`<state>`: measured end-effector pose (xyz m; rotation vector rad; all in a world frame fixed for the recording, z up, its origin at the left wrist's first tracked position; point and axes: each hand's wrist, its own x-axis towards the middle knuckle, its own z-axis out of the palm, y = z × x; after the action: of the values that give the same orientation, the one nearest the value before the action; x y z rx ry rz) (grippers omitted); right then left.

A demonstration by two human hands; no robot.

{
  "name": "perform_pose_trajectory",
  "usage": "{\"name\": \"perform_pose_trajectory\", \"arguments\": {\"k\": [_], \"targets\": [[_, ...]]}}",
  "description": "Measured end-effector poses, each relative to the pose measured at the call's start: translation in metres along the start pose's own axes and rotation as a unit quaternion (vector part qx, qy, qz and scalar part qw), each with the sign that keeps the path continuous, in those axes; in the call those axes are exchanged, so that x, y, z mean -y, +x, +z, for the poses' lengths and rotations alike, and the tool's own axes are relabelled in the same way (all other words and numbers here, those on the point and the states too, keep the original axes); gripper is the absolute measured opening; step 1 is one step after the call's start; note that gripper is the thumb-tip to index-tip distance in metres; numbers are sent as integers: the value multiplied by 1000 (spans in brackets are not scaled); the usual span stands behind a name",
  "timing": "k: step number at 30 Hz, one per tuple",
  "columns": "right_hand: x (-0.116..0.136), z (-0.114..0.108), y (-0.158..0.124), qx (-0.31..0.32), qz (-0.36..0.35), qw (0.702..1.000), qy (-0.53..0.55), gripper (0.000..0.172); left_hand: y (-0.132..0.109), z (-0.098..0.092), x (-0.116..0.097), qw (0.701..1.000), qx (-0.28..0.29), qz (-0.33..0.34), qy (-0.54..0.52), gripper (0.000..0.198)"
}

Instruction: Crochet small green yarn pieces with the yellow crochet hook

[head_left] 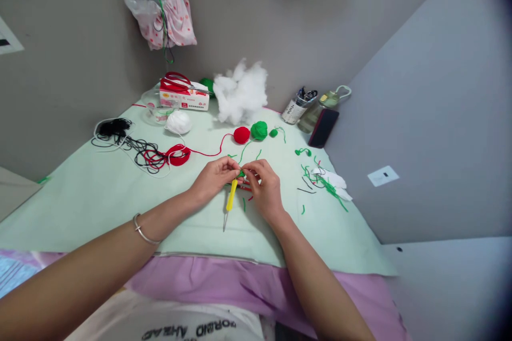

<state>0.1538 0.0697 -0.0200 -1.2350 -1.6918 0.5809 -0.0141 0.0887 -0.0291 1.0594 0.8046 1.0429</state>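
On the pale green mat (100,197), a tangle of black cord (120,136) and a coil of red yarn (178,154) lie at centre left, both loose and fibrous. The left hand (214,177) comes in from the lower left with a thin metal bangle (142,230) on the wrist. Its fingertips are pinched narrow over the upper end of the crochet hook (231,195). The hook has a smooth yellow handle and a slim metal shaft. Its long axis runs nearly vertical in the frame, tip pointing down towards the lower edge, just below and between the two hands. A small green piece (241,174), soft and knitted-looking, sits at frame centre where the fingertips meet. The right hand (267,187) closes narrowly on it from the right, equally near. Green yarn snippets (330,187) lie scattered well to the right.
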Motion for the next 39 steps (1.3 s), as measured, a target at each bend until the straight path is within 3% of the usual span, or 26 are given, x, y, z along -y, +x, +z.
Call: {"name": "perform_pose_trajectory", "arguments": {"k": [10, 23, 29, 39], "targets": [[0, -3, 5, 4, 111, 985, 133, 12, 1, -1, 1, 1000, -4, -6, 4, 30], [3, -12, 13, 36, 223, 913, 340, 36, 1, -1, -1, 1000, -7, 6, 9, 23], [2, -12, 13, 29, 236, 900, 364, 35, 1, -1, -1, 998, -46, 28, 34, 28], [3, -10, 12, 32, 218, 904, 365, 35, 0, -8, -15, 970, -148, 98, 164, 7]]}}
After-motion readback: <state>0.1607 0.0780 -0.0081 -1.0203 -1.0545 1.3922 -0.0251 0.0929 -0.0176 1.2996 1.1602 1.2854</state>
